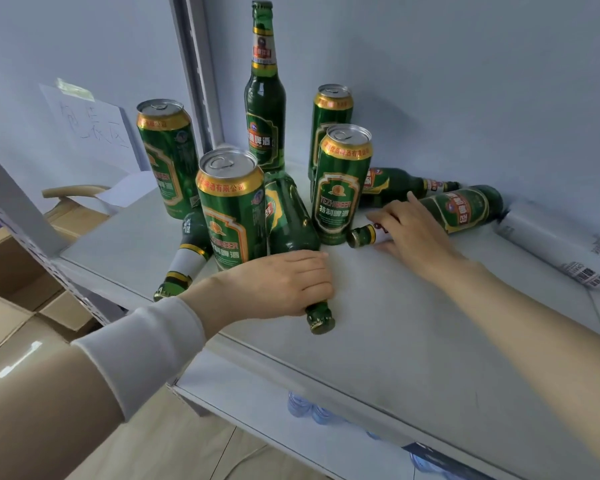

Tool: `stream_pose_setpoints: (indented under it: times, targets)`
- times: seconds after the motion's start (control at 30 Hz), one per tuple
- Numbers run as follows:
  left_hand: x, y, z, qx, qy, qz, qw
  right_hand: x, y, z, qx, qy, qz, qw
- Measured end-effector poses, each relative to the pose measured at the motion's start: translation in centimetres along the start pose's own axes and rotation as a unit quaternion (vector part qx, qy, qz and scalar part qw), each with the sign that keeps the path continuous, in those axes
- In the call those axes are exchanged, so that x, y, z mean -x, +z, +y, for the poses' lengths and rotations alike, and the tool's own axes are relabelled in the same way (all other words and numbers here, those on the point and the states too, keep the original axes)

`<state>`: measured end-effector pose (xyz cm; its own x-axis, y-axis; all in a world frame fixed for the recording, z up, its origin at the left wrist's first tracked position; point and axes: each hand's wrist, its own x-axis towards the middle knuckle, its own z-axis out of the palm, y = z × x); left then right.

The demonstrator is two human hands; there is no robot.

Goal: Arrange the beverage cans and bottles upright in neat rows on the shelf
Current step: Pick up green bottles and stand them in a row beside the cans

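On the grey shelf [378,323] stand several green beer cans: one at the far left [167,157], one in front [231,209], one in the middle [342,183] and one behind it [330,112]. A green bottle [264,98] stands upright at the back. My left hand [278,282] grips the neck of a lying green bottle [291,220]. My right hand [413,230] rests on the neck of another lying bottle [465,207]. A third bottle [395,185] lies behind it, and a fourth [187,254] lies at the shelf's left edge.
A white can [561,247] lies on its side at the right against the wall. Cardboard boxes [11,289] sit on the floor to the left. Water bottles [312,410] show on the shelf below. A metal upright [198,71] runs up the back.
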<state>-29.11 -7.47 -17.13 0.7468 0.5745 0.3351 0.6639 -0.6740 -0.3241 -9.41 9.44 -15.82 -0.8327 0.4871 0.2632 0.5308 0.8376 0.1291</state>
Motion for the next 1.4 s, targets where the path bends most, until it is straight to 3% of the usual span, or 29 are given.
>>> stream_pose_setpoints:
  times: [0.23,0.5,0.63,0.83,0.97,1.1,1.4]
  targets:
    - [-0.9,-0.8,0.2,0.018,-0.017,0.046,0.999,1.0,-0.5,0.4,0.036,-0.067,-0.015,0.997]
    - [-3.8,-4.5,0.0,0.125,-0.133,0.104,0.978,1.7,-4.7,0.5,-0.069,-0.035,0.096,0.992]
    - [-5.3,-7.3,-0.2,0.204,-0.235,0.154,0.938,1.6,-7.4,0.6,-0.153,0.043,0.147,0.976]
    - [-7.2,-10.8,-0.5,0.308,-0.417,0.212,0.828,1.5,-11.3,1.5,-0.32,0.179,0.194,0.91]
    - [-8.0,-11.7,-1.0,0.329,-0.446,0.233,0.799,1.3,-12.5,2.9,-0.407,0.262,0.224,0.846]
    - [-8.6,-12.1,-1.3,0.348,-0.473,0.262,0.766,1.2,-12.6,3.1,-0.469,0.29,0.241,0.799]
    - [-10.3,-12.0,-1.3,0.357,-0.498,0.271,0.743,0.7,-12.2,2.8,-0.49,0.274,0.223,0.797]
